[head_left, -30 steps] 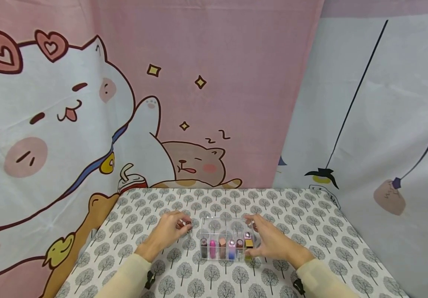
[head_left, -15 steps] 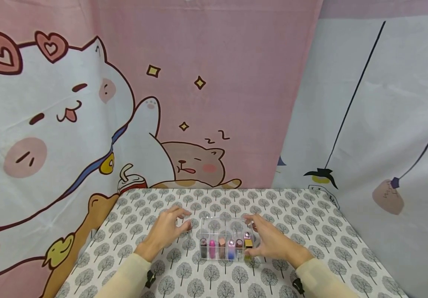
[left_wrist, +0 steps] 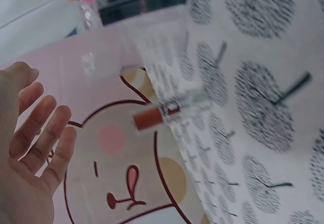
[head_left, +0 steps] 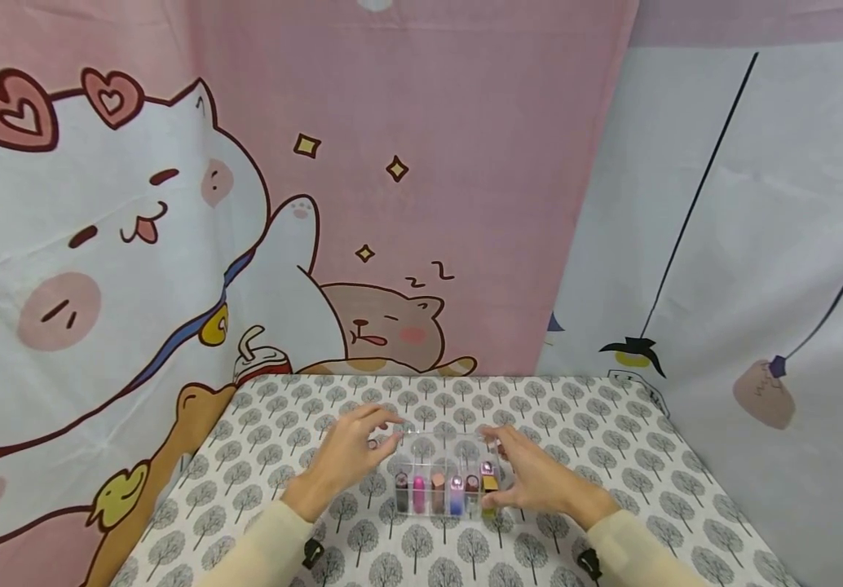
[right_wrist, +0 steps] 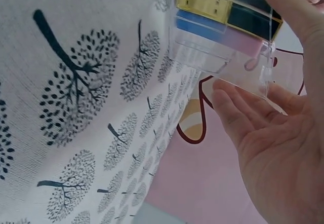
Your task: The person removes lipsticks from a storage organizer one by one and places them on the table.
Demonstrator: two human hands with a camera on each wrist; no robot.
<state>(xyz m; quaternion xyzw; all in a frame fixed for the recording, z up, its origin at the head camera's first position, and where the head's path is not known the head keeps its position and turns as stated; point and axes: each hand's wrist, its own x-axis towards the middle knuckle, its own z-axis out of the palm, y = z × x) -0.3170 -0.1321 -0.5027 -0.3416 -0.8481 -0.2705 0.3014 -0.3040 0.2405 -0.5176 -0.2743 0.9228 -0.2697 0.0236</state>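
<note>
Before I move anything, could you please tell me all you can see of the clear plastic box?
The clear, rectangular, plastic-looking box has thin see-through partitions. Six multicoloured cosmetic tubes line its near side; behind them, the white tree-print cloth beneath shows through. The right hand grips its right end. The left hand is near its far left corner, contact unclear.

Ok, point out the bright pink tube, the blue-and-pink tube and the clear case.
bright pink tube (head_left: pixel 419 495): head view, middle of its body
blue-and-pink tube (head_left: pixel 456 496): head view, middle of its body
clear case (head_left: pixel 446 450): head view, divider in its far row
</note>
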